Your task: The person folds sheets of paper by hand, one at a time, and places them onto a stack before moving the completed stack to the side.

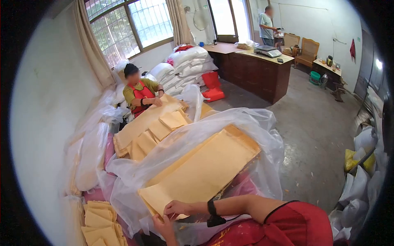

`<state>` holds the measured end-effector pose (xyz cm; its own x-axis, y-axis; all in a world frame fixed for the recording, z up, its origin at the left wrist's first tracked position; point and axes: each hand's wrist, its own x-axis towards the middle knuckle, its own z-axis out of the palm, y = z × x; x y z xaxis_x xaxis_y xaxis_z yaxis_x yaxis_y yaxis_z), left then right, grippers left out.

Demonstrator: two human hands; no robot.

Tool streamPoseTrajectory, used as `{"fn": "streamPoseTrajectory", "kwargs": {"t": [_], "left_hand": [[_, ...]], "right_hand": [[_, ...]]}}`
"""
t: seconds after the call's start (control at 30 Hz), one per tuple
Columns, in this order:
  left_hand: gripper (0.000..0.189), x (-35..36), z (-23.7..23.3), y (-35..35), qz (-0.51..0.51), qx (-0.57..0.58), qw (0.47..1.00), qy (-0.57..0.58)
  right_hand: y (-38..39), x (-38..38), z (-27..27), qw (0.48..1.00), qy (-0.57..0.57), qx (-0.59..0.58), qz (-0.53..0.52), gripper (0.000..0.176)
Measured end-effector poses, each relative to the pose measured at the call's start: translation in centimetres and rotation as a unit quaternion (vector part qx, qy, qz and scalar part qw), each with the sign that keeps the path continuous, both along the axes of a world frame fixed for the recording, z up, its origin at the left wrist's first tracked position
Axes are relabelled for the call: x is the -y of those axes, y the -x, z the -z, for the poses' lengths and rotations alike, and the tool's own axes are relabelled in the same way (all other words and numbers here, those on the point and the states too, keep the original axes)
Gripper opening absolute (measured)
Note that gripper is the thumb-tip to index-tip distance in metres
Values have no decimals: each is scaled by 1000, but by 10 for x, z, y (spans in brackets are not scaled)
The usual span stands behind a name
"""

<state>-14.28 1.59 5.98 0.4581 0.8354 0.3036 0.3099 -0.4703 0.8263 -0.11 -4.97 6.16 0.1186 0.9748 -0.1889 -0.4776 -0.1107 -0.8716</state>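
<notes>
Long tan sheets (201,166) lie stacked on clear plastic film in front of me. At the near left corner of this stack, my right hand (177,208) has its fingers pinched together at the sheet edge, a black band on its wrist. Just below it, my left hand (164,227) touches the same corner, its fingers partly hidden behind the edge. Folded tan pieces (100,223) lie in a pile at the lower left.
A co-worker in a red apron (138,96) handles another tan stack (143,127) beyond mine. White sacks (184,61) are piled behind. A desk (254,74) bears a scale (267,51); another person (266,26) stands farther back. Bags (357,184) line the right side.
</notes>
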Motion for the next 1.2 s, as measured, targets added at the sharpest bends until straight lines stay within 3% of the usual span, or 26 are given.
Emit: {"fn": "streamPoseTrajectory", "kwargs": {"t": [0.07, 0.2, 0.27, 0.3, 0.37, 0.4, 0.47, 0.5, 0.57, 0.6, 0.63, 0.67, 0.7, 0.73, 0.77, 1.0, 1.07, 1.2], "left_hand": [[27, -3, 7, 6, 5, -2, 1000, -8], [22, 0, -1, 8, 22, 11, 999, 28], [33, 5, -13, 8, 8, -62, 997, 39], [33, 9, -21, 7, 13, -62, 997, 37], [32, 16, -34, 5, 18, -58, 990, 130], [32, 17, -34, 4, 20, -57, 990, 129], [26, 18, -33, 6, 13, -23, 989, 145], [26, 15, -29, 2, 8, -24, 989, 146], [23, -4, -3, 4, 35, 12, 995, 91], [29, -9, 6, 4, 31, 42, 995, 91], [27, -22, 22, 14, 2, -75, 996, -38], [27, -28, 37, 17, 24, -20, 999, -33], [25, -34, 54, 14, 13, -7, 1000, 20], [22, -15, 35, 7, -17, 43, 998, 40], [18, -13, 18, 5, -10, -9, 1000, 18], [18, -12, 13, 1, -13, 34, 997, 71], [22, -13, 10, 2, -10, -19, 1000, 12], [28, -11, -16, -1, -31, -59, 995, -76]], "right_hand": [[3, 2, -1, 1000, 9, -22, 0, 13], [8, 2, -2, 996, -26, 79, 11, 11], [9, 2, -4, 978, -20, 206, 15, 15], [8, 0, -1, 978, -21, 206, 21, 15], [10, -2, 6, 910, -80, 401, 72, 17], [11, -3, 11, 909, -80, 401, 74, 17], [9, -6, 20, 971, -30, 232, 42, 16], [4, -3, 22, 973, -23, 223, 50, 13], [-15, -8, 39, 978, -24, 198, 51, 18], [-32, -16, 87, 986, -97, 109, 86, 19], [-50, -13, 93, 985, -19, 124, 116, 17], [-67, -3, 96, 986, -18, 77, 148, 14], [-74, 15, 50, 982, 5, 104, 160, 14], [-79, 23, 48, 983, 0, 65, 170, 12], [-74, 28, 25, 980, 36, 78, 180, 15], [-35, 31, 12, 985, 33, 73, 155, 18], [-29, 28, 18, 987, 22, 80, 141, 18], [-18, 19, 24, 972, -24, 202, 121, 17]]}}
